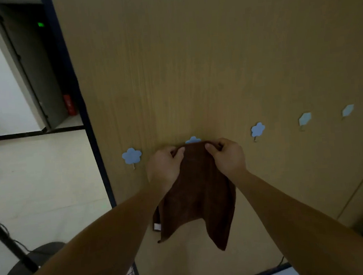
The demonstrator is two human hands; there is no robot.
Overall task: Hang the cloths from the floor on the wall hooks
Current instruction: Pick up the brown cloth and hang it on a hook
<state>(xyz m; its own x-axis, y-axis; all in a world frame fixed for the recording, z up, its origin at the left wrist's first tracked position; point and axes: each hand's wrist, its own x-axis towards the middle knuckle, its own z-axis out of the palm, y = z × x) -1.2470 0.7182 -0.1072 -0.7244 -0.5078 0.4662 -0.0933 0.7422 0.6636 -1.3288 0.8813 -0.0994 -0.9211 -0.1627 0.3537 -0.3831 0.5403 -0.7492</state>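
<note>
Both hands pinch the top edge of a brown cloth against the wall.

The wooden wall panel carries a row of blue flower hooks. The brown cloth hangs flat against it, its top held at the second hook by the left hand and right hand. A white tag shows at its lower left corner.

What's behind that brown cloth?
Behind the brown cloth, only the top of a blue flower hook shows, on the wooden wall; its metal prong is covered.

Wood-grain wall panel, pale floor, dark doorway.
</note>
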